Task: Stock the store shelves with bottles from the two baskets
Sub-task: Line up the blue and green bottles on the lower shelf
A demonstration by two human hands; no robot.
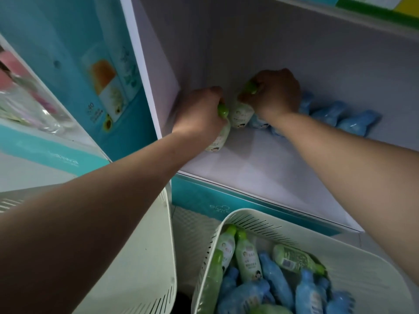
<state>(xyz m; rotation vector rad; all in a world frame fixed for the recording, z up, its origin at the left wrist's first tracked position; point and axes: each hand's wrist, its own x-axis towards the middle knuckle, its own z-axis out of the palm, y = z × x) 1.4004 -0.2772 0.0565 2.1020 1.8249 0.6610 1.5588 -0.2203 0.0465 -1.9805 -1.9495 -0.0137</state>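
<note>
My left hand (199, 114) clamped round one green bottle (218, 138), right hand (276, 92) round the other bottle (241, 114), labels unreadable

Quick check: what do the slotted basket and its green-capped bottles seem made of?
Basket: probably matte off-white moulded plastic, judging by its slotted wall. Green-capped bottles: likely glossy plastic, given highlights on caps and printed labels.

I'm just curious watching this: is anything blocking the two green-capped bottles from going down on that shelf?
Nothing visible does. The left hand grips one green-capped bottle, the right hand a second green-capped bottle, both inside the shelf; the blue bottles sit off to the right.
</note>
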